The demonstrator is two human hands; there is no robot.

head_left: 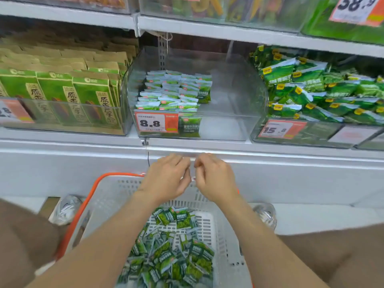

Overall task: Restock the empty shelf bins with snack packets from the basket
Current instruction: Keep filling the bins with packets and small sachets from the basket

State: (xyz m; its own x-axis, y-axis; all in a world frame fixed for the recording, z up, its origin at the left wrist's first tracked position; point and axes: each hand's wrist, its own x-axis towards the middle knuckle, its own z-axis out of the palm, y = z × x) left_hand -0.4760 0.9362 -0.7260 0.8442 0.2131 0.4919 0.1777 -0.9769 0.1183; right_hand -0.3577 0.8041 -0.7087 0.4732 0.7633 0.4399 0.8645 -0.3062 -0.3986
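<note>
- left hand (166, 179) and right hand (215, 179) curled over far rim of the basket (112, 192), can't tell if holding anything
- bin (226, 125) above the basket is half-stacked, packets (172, 246) likely go there

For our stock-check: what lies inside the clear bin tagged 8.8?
Green snack packets fill the clear bin on its left; the right half is bare. The price tag hides the front-left corner.

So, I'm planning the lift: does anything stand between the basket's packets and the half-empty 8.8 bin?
Nothing loose. The packets must rise past the white shelf ledge and over the bin's clear front wall; the opening above that wall looks free.
</note>
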